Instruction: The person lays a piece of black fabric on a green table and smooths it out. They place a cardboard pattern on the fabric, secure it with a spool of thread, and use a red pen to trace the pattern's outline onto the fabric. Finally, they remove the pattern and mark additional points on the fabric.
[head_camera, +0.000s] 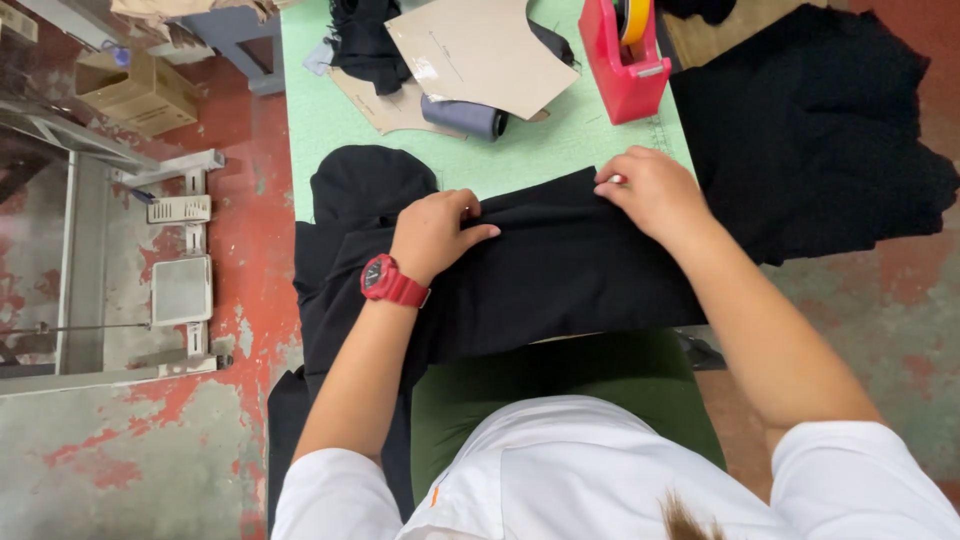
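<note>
Black fabric (560, 270) lay folded across the green table (330, 120) at frame centre, its upper edge pinched by the left hand (432, 232) and right hand (652, 190); aligning seemed underway, smoothing likely next.

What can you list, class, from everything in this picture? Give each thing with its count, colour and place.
Flat black fabric piece: one, black, across the table's near edge, under both hands.
Light green table top: one, pale green, centre.
Brown cardboard pattern pieces: at least two, tan, far end of the table.
Grey thread cone: one, dark grey, lying under the cardboard.
Red tape dispenser: one, red, far right of the table.
Heaped black cloth: one pile, black, right of the table.
Cardboard box: one, brown, floor at upper left.
Red wristwatch: one, red, left wrist.
Left hand: fingers pinching the fabric's fold.
Right hand: fingers pressing the fabric's far edge.
</note>
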